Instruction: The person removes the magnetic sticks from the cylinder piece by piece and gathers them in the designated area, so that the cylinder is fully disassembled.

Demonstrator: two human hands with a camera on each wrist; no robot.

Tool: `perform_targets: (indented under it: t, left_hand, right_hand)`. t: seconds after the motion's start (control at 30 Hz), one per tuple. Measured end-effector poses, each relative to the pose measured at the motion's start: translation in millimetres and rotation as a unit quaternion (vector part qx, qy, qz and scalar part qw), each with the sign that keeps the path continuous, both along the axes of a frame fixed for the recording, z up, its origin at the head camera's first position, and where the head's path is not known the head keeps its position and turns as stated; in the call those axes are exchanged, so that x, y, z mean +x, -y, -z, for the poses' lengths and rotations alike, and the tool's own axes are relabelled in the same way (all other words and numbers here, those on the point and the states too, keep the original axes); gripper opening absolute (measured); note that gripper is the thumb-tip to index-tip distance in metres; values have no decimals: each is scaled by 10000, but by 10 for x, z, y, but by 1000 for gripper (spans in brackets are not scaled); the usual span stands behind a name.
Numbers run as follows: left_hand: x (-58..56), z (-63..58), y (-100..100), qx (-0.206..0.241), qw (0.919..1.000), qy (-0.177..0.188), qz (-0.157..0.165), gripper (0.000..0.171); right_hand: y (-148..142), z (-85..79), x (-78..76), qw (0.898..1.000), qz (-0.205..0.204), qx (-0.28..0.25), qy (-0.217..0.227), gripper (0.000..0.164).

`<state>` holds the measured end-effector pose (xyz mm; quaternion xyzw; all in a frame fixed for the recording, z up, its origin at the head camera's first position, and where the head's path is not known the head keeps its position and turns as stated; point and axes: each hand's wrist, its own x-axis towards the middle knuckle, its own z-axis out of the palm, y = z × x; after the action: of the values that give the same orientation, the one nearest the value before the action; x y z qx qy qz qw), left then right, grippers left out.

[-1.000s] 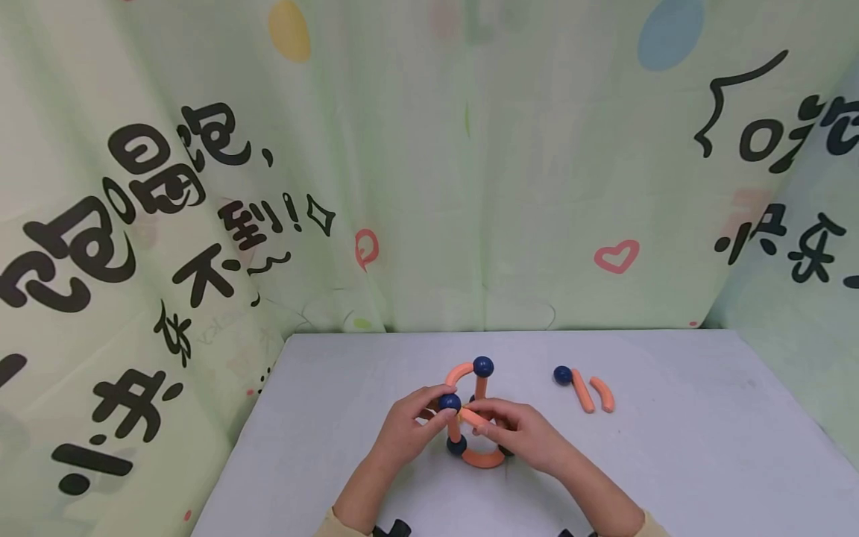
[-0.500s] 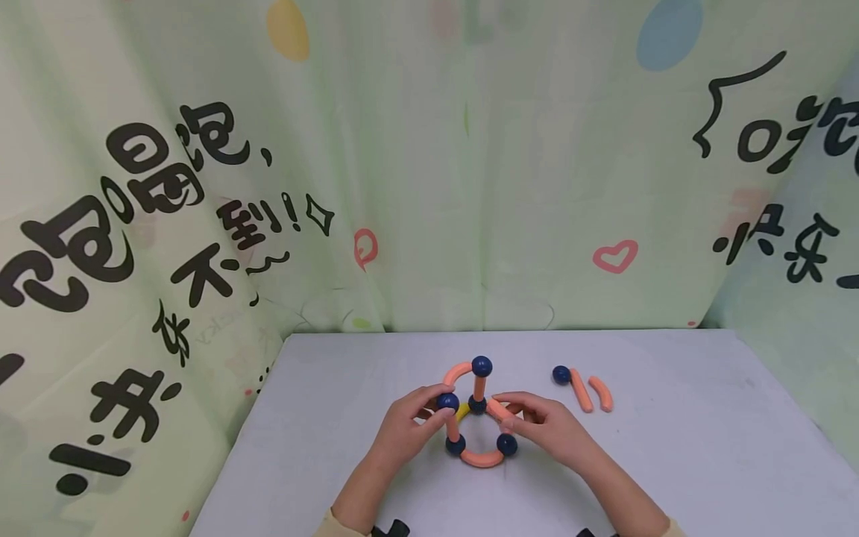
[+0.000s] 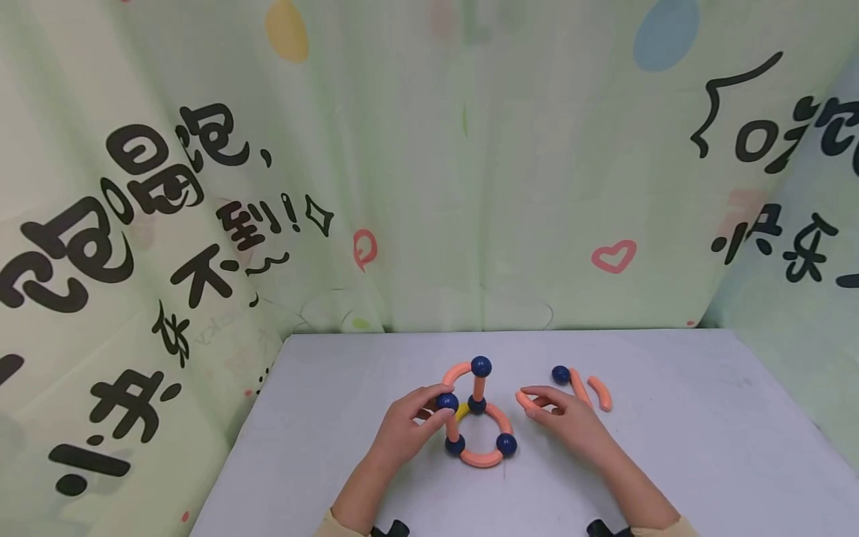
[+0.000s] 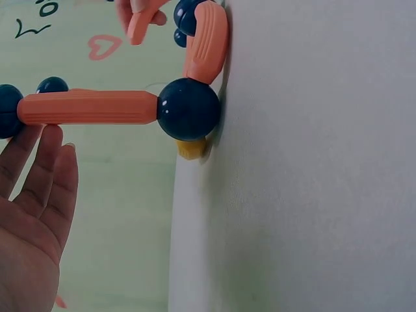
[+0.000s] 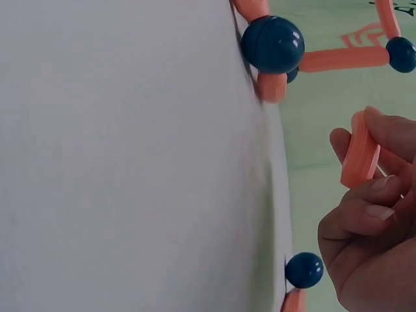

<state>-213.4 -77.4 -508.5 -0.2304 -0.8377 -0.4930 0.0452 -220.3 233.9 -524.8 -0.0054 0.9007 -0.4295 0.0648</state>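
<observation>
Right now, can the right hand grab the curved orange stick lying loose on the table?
Probably not yet: the right hand pinches another orange stick, which it may need to put down first. The curved stick lies close by, uncovered.

1. Pale green curtain [image 3: 429, 164], hung in soft folds behind and at both sides of the pale worktop [image 3: 309, 447].
2. Bold black Chinese lettering [image 3: 243, 225], slanting down the curtain's left part.
3. More black lettering [image 3: 808, 256] at the right, cut off by the head view's edge.
4. Yellow oval print [image 3: 287, 30], high at left; blue oval print [image 3: 666, 33], high at right.
5. Pink heart outline [image 3: 614, 257], well below the blue oval print.
</observation>
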Motion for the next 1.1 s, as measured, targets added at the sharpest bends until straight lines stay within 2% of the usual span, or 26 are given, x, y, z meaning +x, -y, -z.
perform_targets:
  t: [0.2, 0.53, 0.73, 1.1]
  left_hand:
    - [-2, 5, 1, -33, 10000, 59, -20, 46]
    - [-10, 24, -6, -40, 9999, 144, -65, 46]
    - [-5, 25, -4, -48, 9998, 157, -76, 41]
    - [-5, 30, 5, -77, 9999, 117, -54, 41]
  right_hand:
    - [-123, 117, -106, 9987, 81, 496, -119, 40]
    - [-252, 198, -168, 9927, 421, 1090, -302, 44]
    - [-282, 219, -205, 9901, 559, 1180, -513, 39]
    - [-273, 194, -214, 9901, 767, 1069, -495, 36]
